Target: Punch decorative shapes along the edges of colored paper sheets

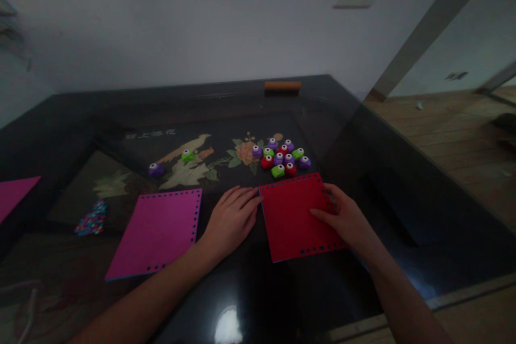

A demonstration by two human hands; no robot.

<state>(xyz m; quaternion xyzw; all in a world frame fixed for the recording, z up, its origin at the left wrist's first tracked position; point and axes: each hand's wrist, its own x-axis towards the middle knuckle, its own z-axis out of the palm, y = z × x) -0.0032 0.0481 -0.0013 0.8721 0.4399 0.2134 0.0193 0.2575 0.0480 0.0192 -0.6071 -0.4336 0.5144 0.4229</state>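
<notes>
One dark, glossy table (334,131) carries everything, with a floral picture (183,173) set in the middle of its top; on it, toward the near edge and right of the middle, is a red sheet (291,220) with small holes along its far, right and near sides (whether it lies flat or is slightly lifted cannot be told); a pink sheet (159,231), holed in the same way, lies apart from it toward the table's left edge, and a second pink sheet (15,192), cut off by the view, is farther over on that side.

The person's right hand (342,216) pinches the red sheet by its right side, thumb on top, the other fingers mostly hidden at the edge; the left hand (233,215) is palm down, fingers close together and slightly bent, the tips touching the red sheet's far left corner; whether they press or pinch that corner cannot be told; the left forearm (177,285) crosses over the pink sheet's near right corner.

A brown cylinder (282,86) lies along the table's far edge, near its far right corner; a heap of multicoloured bits (93,219) is left of the pink sheet; about a dozen purple, green and red eyed pieces (279,158) cluster just beyond the red sheet's far side; one purple piece (156,170) and one green piece (187,156) stand apart, beyond the pink sheet.
</notes>
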